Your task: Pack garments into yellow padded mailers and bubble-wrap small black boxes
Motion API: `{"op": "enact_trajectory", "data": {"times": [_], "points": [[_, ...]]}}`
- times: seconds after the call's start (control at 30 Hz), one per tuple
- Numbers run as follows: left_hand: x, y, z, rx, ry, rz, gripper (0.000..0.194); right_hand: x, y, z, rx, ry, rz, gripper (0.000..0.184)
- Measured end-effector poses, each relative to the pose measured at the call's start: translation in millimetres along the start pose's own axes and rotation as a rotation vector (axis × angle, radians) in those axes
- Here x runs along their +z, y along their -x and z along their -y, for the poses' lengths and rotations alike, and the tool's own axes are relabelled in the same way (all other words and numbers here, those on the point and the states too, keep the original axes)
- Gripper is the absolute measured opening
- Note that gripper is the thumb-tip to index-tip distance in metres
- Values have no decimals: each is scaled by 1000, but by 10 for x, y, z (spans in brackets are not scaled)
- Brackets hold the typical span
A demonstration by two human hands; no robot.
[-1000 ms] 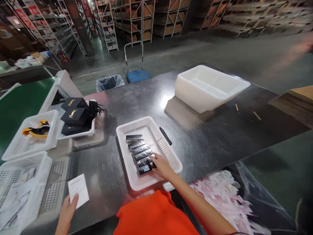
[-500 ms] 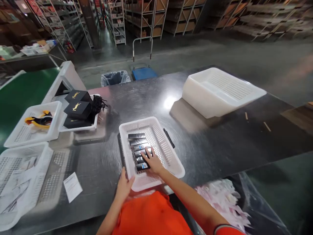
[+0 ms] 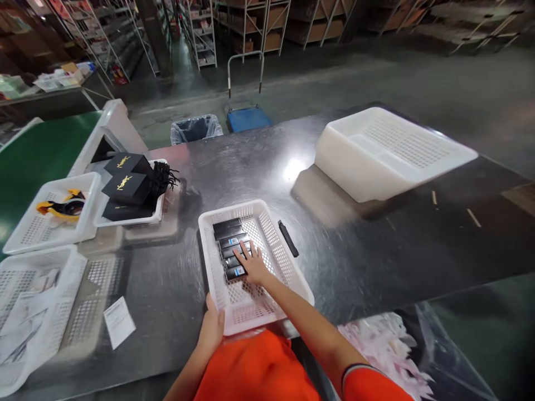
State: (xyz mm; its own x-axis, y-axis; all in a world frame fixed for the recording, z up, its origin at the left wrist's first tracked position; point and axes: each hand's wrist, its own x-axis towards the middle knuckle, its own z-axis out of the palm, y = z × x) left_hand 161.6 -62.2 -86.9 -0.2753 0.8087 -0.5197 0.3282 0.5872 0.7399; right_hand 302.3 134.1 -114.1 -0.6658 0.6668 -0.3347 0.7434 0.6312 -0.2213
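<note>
A white perforated plastic basket [image 3: 292, 284] stands on the metal table in front of me. Along its left side lies a row of several slim black boxes [image 3: 228, 227], some with blue-and-white labels. My right hand [image 3: 253, 266] reaches into the basket, fingers spread and resting on the nearer boxes, not wrapped round them. At the basket's near left corner, my left hand [image 3: 212, 327] grips the outer wall and rim, the thumb along the edge. Some of the left fingers are hidden. A small black strip-like object [image 3: 288, 238] lies just right of the basket.
On the left are a basket with a yellow-and-black tape dispenser [image 3: 62, 207], one with black gift boxes [image 3: 129, 186], and one with papers [image 3: 25, 317]. A white slip [image 3: 119, 322] lies nearby. An upturned-sided white bin [image 3: 359, 161] stands right, a blue trolley [image 3: 249, 118] beyond.
The row of black boxes has shifted away from the basket's near end, with my right hand on it. My left hand has closed on the basket's corner. The view has shifted slightly.
</note>
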Motion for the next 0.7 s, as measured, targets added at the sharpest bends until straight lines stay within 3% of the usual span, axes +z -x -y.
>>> {"op": "enact_trajectory", "data": {"times": [0.13,0.3,0.53,0.7], "points": [[10,-15,-29,-15,17,-6,73,45,-30,-78,-38,-11,-48,110],[3,-21,-29,-2,-31,-9,68,201,168,-82,-6,53,-174,87],[-21,-36,-78,-51,-131,13,66,222,212,-26,7,103,-118,75],[-50,-27,-138,-90,-182,29,65,286,239,-9,-4,144,-127,79]]}}
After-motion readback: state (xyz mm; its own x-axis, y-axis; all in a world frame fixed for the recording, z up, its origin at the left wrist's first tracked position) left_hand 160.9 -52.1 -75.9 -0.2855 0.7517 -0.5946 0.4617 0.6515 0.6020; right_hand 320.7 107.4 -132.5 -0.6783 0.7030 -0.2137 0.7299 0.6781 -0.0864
